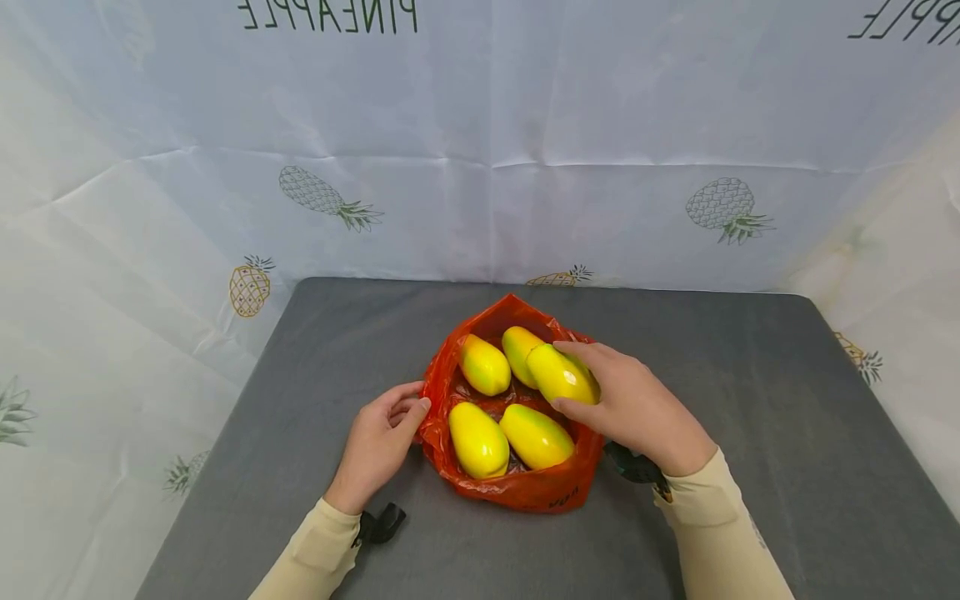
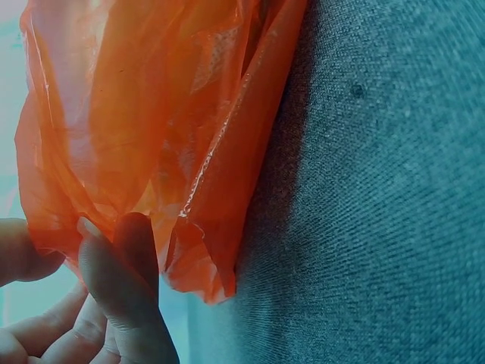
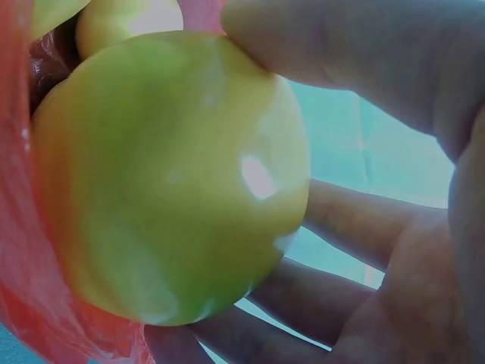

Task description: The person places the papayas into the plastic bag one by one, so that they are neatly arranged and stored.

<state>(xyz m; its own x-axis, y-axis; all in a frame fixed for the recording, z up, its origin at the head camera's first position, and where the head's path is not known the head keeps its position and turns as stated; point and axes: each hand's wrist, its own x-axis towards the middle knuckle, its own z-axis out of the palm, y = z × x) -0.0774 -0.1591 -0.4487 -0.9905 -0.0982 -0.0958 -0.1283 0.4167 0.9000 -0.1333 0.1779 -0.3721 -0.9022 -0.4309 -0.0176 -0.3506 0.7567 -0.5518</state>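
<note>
A red plastic bag (image 1: 517,496) sits with its mouth spread on the grey table, several glossy yellow-green mangoes (image 1: 478,442) lying inside. At its left rim, my left hand (image 1: 381,442) pinches the thin plastic between thumb and finger; the left wrist view shows the bag's crumpled side (image 2: 204,152) close up. My right hand (image 1: 645,408) grips one mango (image 1: 561,375) at the bag's right side, thumb and fingers on opposite sides of it. Up close in the right wrist view, this mango (image 3: 174,182) hides most of the bag's inside. Another mango (image 1: 519,354) lies partly behind it.
The grey table (image 1: 750,400) extends on both sides of the bag. Behind it hangs a pale curtain (image 1: 487,100) printed with pineapples, and similar cloth flanks the table. Dark wrist-camera straps (image 1: 378,525) sit at both sleeves.
</note>
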